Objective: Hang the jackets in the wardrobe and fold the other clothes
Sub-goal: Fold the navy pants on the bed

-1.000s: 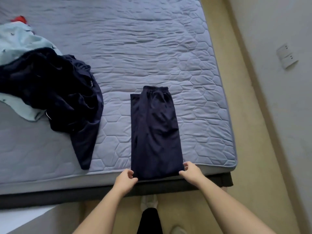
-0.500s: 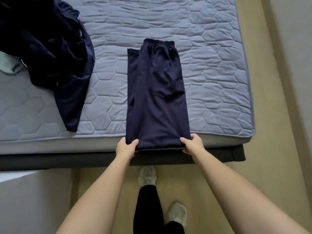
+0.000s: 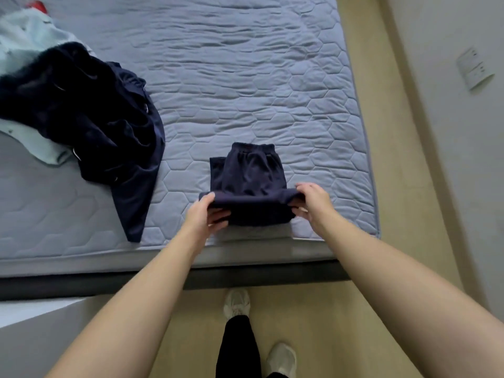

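Navy trousers [image 3: 249, 175] lie folded lengthwise on the grey quilted mattress [image 3: 245, 85], waistband at the far end. Their near end is lifted and doubled over towards the waistband. My left hand [image 3: 208, 214] pinches the left corner of that fold, thumb on top. My right hand [image 3: 309, 203] pinches the right corner the same way. A heap of dark navy clothing [image 3: 90, 121] lies at the left on top of a pale mint garment [image 3: 30, 36].
The mattress ends at a near edge [image 3: 109, 257] above a dark bed base. Tan floor runs along the right side beside a white wall with a socket plate [image 3: 474, 68]. My feet in pale shoes [image 3: 237, 304] stand below the bed edge. A red item [image 3: 36, 5] peeks out top left.
Both hands have lifted the trousers' near end off the mattress edge and carried it forward over the garment, halving its visible length. The clothing heap has not moved.
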### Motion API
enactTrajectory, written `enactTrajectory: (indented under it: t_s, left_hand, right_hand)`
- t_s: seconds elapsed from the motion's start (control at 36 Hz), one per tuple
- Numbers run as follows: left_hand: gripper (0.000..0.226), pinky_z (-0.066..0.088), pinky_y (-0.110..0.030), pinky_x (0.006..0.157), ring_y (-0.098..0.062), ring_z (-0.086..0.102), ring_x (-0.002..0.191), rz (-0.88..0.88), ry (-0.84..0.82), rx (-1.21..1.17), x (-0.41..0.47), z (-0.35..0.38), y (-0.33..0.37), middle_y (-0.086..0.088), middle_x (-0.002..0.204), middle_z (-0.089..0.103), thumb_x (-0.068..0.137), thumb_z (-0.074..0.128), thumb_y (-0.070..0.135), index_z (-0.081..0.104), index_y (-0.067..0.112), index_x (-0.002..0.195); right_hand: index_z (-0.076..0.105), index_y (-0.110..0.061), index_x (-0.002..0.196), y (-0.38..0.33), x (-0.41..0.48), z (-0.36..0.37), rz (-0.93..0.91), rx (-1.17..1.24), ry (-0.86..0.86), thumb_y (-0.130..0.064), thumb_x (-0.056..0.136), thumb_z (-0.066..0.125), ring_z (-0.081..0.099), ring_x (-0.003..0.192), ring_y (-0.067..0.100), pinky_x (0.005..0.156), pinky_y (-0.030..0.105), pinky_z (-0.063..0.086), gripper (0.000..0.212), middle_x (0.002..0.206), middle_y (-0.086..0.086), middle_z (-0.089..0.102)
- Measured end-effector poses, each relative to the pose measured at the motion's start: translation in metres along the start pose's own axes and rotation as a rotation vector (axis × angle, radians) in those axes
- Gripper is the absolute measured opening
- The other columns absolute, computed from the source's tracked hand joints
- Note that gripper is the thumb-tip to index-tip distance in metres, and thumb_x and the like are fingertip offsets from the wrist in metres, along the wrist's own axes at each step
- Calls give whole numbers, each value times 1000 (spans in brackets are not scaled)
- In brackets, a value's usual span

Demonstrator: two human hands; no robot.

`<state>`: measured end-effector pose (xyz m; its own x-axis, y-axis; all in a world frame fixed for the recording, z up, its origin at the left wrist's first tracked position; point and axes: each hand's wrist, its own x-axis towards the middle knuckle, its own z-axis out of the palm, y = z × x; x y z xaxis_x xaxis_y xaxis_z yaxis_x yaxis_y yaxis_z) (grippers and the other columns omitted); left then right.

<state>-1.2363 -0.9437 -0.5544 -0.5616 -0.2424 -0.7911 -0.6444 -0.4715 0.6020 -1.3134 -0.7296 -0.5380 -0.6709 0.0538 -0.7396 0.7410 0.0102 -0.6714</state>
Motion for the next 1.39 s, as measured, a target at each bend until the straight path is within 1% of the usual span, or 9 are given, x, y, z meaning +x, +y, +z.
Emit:
enactTrajectory:
  t_s: [0.11, 0.22, 0.33, 0.53, 0.75, 0.89, 1.0, 1.17, 1.39]
  left_hand:
    - [26, 47, -37, 81, -19, 55, 107, 136, -4, 110, 37, 23, 44, -3, 124, 54, 99, 47, 31, 46, 19, 122]
    - [37, 45, -37, 89, -22, 54, 106, 179, 191, 337, 84, 18, 33, -12, 129, 53, 92, 61, 21, 48, 9, 125]
    - [63, 37, -28, 90, -26, 44, 128, 100, 244, 468, 127, -2, 4, -13, 144, 39, 87, 69, 21, 36, 7, 139]
    - [90, 34, -30, 105, -25, 40, 133, 20, 200, 547, 195, -14, -25, -13, 148, 35, 79, 77, 32, 24, 6, 147]
    - [75, 39, -39, 107, -19, 47, 124, 459, 199, 736, 216, 0, -4, -4, 135, 48, 74, 78, 33, 42, 16, 137]
    - [78, 47, -29, 89, -17, 59, 101, 235, 104, 456, 210, 14, 20, -3, 115, 57, 79, 76, 18, 32, 15, 143]
    - [28, 50, -12, 58, -7, 63, 71, 143, -37, 403, 185, 11, 28, -1, 89, 70, 82, 68, 1, 64, 6, 109]
    - [31, 52, -13, 66, 0, 63, 75, 186, -202, 607, 107, -34, 3, 12, 79, 71, 77, 72, -4, 63, 22, 92]
    - [21, 46, -30, 77, -15, 59, 87, 289, -522, 1344, 38, -101, -81, -3, 93, 62, 70, 68, 12, 65, 12, 91]
  right_hand:
    - [30, -29, 142, -36, 39, 19, -82, 11, -94, -21, 97, 50, 54, 105, 16, 89, 39, 44, 50, 120, -2, 56]
    - [21, -14, 150, -8, 70, 23, -81, -182, -20, -12, 94, 57, 50, 113, 17, 81, 17, 44, 66, 133, 7, 48]
    - [17, -12, 151, 36, 105, 12, 22, -384, 51, -19, 89, 65, 39, 134, 24, 104, 30, 35, 79, 151, 11, 32]
    - [48, -9, 131, 71, 162, 31, 28, -365, -11, -17, 85, 69, 58, 109, 16, 96, 31, 45, 51, 126, 3, 60]
    - [46, -14, 125, 50, 199, 41, -153, -205, 145, -15, 80, 76, 60, 99, 12, 76, 18, 46, 54, 108, -5, 60]
    - [57, -13, 113, 30, 192, 36, -147, -229, 90, -8, 81, 72, 63, 91, 14, 74, 23, 51, 36, 103, 1, 66]
    - [62, -15, 101, 25, 164, 31, -116, -242, -31, 2, 80, 69, 63, 84, 14, 75, 25, 52, 28, 97, 4, 67]
    - [60, -22, 93, 50, 98, -5, -139, -345, -246, 7, 77, 72, 63, 79, 0, 64, 11, 50, 35, 88, -7, 67]
    - [61, -22, 97, 112, 45, -60, -559, -1372, -598, -11, 71, 64, 53, 97, 9, 85, 28, 43, 28, 103, -7, 58]
